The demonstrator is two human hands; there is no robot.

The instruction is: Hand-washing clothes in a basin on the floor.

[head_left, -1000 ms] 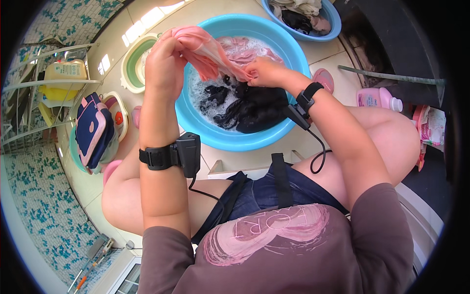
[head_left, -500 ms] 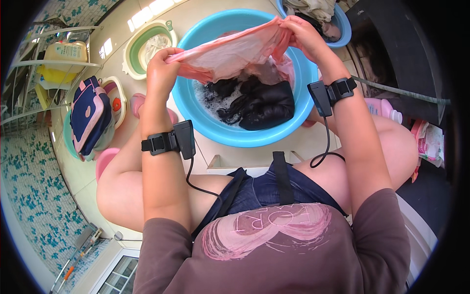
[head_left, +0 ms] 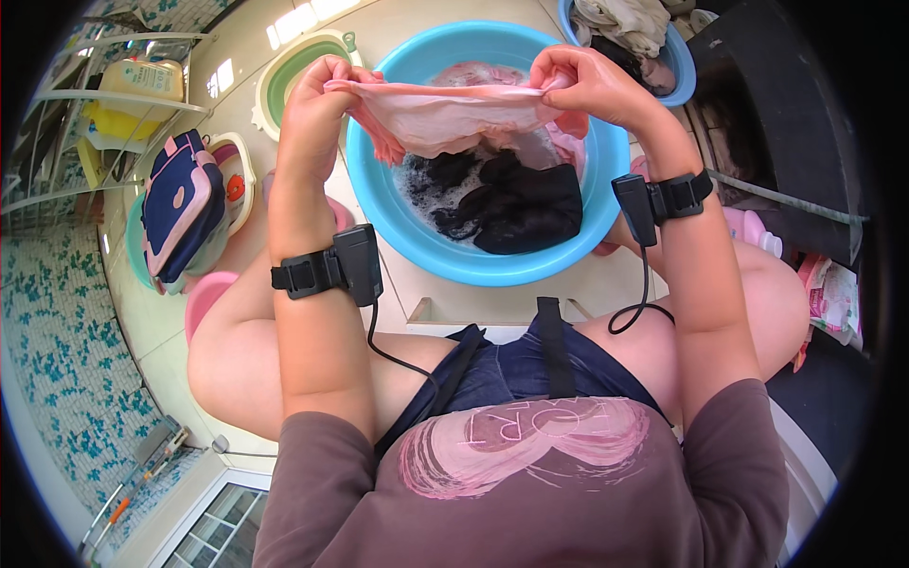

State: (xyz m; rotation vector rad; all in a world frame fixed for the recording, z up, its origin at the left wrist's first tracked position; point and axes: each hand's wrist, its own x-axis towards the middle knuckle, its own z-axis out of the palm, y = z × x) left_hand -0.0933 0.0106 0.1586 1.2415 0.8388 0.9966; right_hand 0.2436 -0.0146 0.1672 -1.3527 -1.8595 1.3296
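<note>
A wet pink piece of clothing [head_left: 454,115] is stretched between my two hands above a large blue basin [head_left: 374,213]. My left hand [head_left: 327,99] pinches one end of its upper edge. Closed on the other end is my right hand [head_left: 592,87]. The cloth's exact kind I cannot make out. Below it, a black garment [head_left: 525,208] lies in sudsy water [head_left: 421,194] inside the basin. More pink fabric [head_left: 566,144] shows at the basin's right side, partly behind the held cloth.
A green-and-white basin [head_left: 284,80] stands beyond my left hand. Further left are a navy and pink bag [head_left: 180,208] and a rack with a yellowish bottle [head_left: 142,80]. Another blue basin [head_left: 677,71] holds laundry at the far right. A pink bottle [head_left: 753,230] stands by my right knee.
The pink cloth has come down from a slant to nearly level, its upper edge pulled straight. My right hand has lowered; my left hand has risen a little. The view has shifted slightly.
</note>
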